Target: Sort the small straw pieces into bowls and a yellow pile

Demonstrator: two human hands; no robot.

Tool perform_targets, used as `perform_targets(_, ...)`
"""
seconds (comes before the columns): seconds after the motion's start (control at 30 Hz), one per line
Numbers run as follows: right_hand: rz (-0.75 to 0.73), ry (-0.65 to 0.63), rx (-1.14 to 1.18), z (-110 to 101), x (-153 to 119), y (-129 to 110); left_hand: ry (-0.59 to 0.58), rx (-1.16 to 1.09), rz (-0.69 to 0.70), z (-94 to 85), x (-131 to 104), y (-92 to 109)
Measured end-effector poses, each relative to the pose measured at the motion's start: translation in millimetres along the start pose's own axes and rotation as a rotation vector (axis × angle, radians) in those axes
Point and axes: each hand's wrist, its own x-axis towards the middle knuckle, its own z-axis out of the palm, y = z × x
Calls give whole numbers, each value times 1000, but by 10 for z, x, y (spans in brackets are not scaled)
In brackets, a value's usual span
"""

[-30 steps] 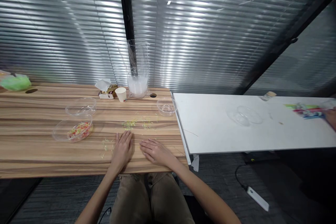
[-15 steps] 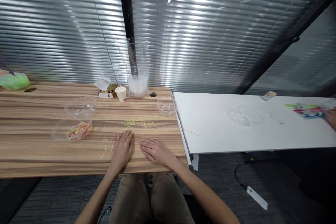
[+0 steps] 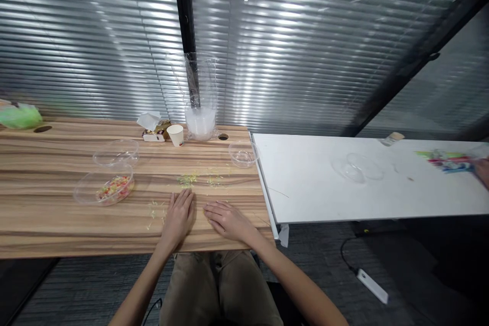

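Observation:
My left hand lies flat on the wood-grain table, palm down, holding nothing. To its right rests my right hand, also flat with fingers stretched out. Just beyond the fingertips is a small heap of thin yellow-green bits, and more are scattered right of it. Pale bits lie left of my left hand. Further left, a clear round container holds small red, orange and yellow pieces. Behind it sits another clear container. A third clear bowl stands near the table's right edge.
At the back are a tissue box, a paper cup and a clear bag of white containers. A white table adjoins on the right, with clear lids, a tipped cup and another person's hand by colourful packets.
Both my hands stay in place on the table. The view has shifted very slightly; nothing else has visibly moved.

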Motion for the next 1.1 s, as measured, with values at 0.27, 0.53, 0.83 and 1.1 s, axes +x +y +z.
perform_targets(0.27,17,12,11,18,-6,2,10,-28,-6,38,-8,-15)
perform_targets(0.53,11,0,15,0,1,3,9,-42,-10,23,4,1)
perform_targets(0.83,16,-1,30,23,0,14,6,-48,-11,24,3,-2)
perform_targets(1.1,20,-11,12,-10,8,-1,-1,-56,-9,14,9,1)
